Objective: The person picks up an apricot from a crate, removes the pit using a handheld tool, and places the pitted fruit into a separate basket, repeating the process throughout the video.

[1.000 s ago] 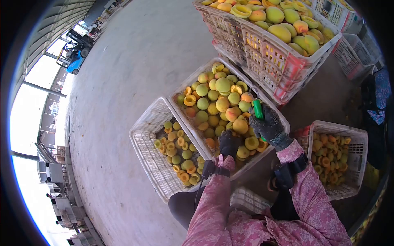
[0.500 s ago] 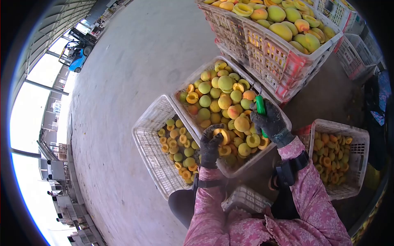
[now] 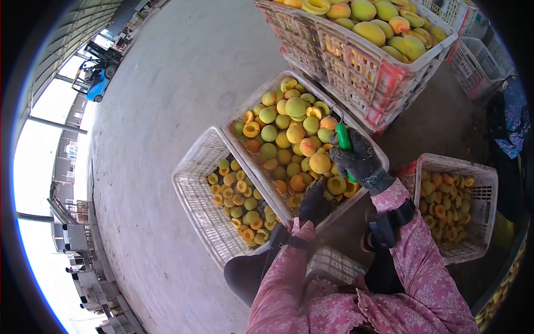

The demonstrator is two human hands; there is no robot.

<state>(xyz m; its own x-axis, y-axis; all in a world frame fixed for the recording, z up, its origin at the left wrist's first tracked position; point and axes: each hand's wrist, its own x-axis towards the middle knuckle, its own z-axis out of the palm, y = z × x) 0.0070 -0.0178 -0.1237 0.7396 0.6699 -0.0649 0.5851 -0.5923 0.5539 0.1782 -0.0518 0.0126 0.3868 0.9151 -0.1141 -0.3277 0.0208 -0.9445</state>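
Observation:
My right hand (image 3: 361, 161), in a dark glove, is closed round the green handle of a small hand tool (image 3: 343, 137). A thin curved metal end rises from that handle. My left hand (image 3: 315, 203), also gloved, reaches down among the peaches (image 3: 295, 132) at the near end of the middle crate (image 3: 367, 139). Its fingertips are partly lost among the fruit, and I cannot see whether they grip one. Whole yellow-green peaches and some pitted halves fill this crate.
Left of it stands a white crate (image 3: 192, 181) with cut halves (image 3: 239, 195). Another crate (image 3: 486, 209) of pieces is at right. Stacked crates (image 3: 356, 75) full of peaches rise behind. A blue forklift (image 3: 97, 83) is far off on the concrete floor (image 3: 167, 106).
My left hand has moved right and deeper into the middle crate; the halved peach at its fingers no longer shows there. My right hand still holds the green-handled tool. The view has shifted slightly.

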